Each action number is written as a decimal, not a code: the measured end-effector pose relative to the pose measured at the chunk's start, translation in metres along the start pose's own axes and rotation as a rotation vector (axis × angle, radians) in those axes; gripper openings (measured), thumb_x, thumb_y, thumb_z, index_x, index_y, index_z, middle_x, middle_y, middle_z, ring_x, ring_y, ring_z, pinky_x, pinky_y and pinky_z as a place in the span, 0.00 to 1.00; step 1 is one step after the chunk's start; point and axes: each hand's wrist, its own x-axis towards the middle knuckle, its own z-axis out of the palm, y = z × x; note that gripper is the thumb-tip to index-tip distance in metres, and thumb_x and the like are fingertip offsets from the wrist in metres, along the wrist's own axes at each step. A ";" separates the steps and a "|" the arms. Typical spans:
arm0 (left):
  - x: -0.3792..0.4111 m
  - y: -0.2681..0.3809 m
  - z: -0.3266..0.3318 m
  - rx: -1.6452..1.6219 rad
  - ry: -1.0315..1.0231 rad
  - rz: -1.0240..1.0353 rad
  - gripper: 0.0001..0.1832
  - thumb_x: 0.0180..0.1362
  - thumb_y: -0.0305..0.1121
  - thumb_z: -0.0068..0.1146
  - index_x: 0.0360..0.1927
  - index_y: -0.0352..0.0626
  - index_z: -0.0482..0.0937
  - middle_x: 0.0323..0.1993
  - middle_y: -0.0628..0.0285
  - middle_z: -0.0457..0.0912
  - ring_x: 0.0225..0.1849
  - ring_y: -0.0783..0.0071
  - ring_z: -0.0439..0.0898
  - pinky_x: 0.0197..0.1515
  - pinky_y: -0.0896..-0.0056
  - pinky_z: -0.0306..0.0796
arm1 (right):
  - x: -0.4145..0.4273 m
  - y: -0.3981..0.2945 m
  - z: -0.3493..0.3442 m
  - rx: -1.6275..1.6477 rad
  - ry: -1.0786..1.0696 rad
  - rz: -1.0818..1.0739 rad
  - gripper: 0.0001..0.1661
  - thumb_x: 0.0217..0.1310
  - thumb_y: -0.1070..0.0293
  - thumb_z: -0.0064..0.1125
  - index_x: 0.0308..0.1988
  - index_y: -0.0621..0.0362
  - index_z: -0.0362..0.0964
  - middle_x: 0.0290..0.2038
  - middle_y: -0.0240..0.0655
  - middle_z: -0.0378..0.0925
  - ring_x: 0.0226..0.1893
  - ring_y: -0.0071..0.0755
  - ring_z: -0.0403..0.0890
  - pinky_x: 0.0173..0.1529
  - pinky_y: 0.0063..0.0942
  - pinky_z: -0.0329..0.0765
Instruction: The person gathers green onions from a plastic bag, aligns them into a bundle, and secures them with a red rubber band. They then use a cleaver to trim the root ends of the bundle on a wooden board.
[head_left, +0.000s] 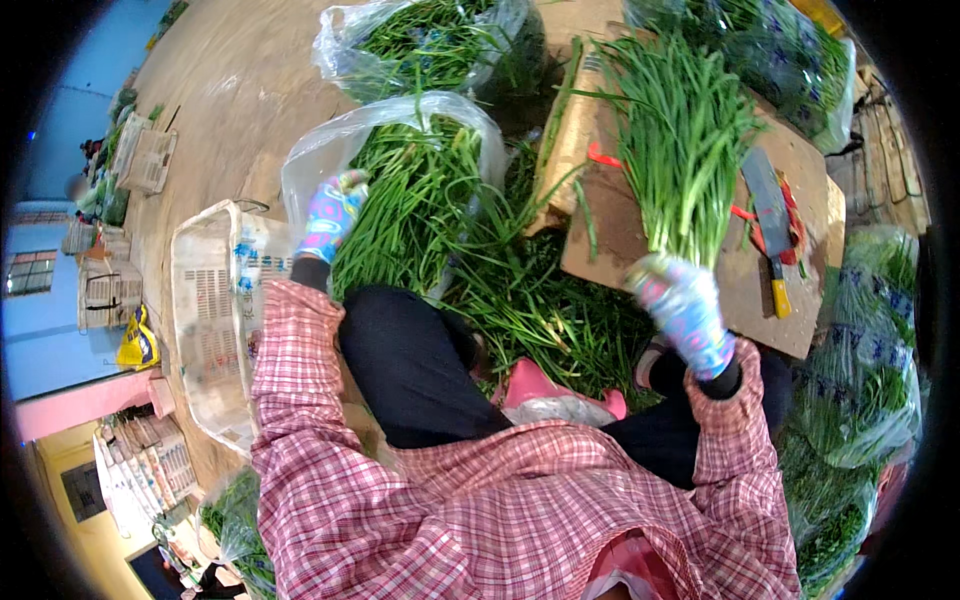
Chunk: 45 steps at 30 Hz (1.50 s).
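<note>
My right hand (679, 311), in a patterned glove, grips the pale stem ends of a bunch of green leafy stalks, possibly garlic chives (679, 142), whose leaves lie across a brown board (615, 225). On the board beside the bunch are a cleaver (769, 202) with a yellow handle and a roll of red tape (793, 221). My left hand (332, 216), gloved alike, is at the left edge of an open clear plastic bag (311, 142) full of loose stalks (405, 202). Its fingers are curled; whether they pinch the bag or leaves is unclear.
A white plastic crate (206, 322) stands left of my left arm. Another open bag of greens (431, 45) lies beyond. Filled bags (862, 352) line the right side. Loose greens (555, 322) cover the ground between my legs, by a pink object (529, 386).
</note>
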 end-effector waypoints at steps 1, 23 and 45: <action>-0.002 -0.026 0.014 0.016 0.002 -0.020 0.19 0.55 0.36 0.59 0.49 0.41 0.78 0.47 0.50 0.80 0.48 0.59 0.79 0.52 0.64 0.71 | 0.001 -0.007 0.015 -0.006 -0.101 -0.087 0.09 0.54 0.61 0.62 0.30 0.55 0.78 0.23 0.43 0.77 0.24 0.46 0.80 0.27 0.38 0.74; 0.068 -0.079 0.123 0.474 -0.031 -0.001 0.44 0.39 0.45 0.71 0.62 0.49 0.66 0.48 0.57 0.73 0.50 0.58 0.71 0.51 0.55 0.64 | 0.063 -0.030 0.193 0.013 -0.452 -0.107 0.10 0.56 0.58 0.58 0.37 0.47 0.78 0.28 0.35 0.79 0.26 0.42 0.80 0.31 0.36 0.76; 0.042 -0.118 0.077 -0.225 0.070 -0.013 0.37 0.38 0.37 0.74 0.53 0.35 0.73 0.46 0.50 0.80 0.48 0.57 0.79 0.52 0.67 0.71 | 0.187 -0.031 0.291 0.776 -0.245 0.488 0.16 0.62 0.69 0.50 0.50 0.57 0.75 0.37 0.36 0.82 0.34 0.29 0.80 0.41 0.24 0.75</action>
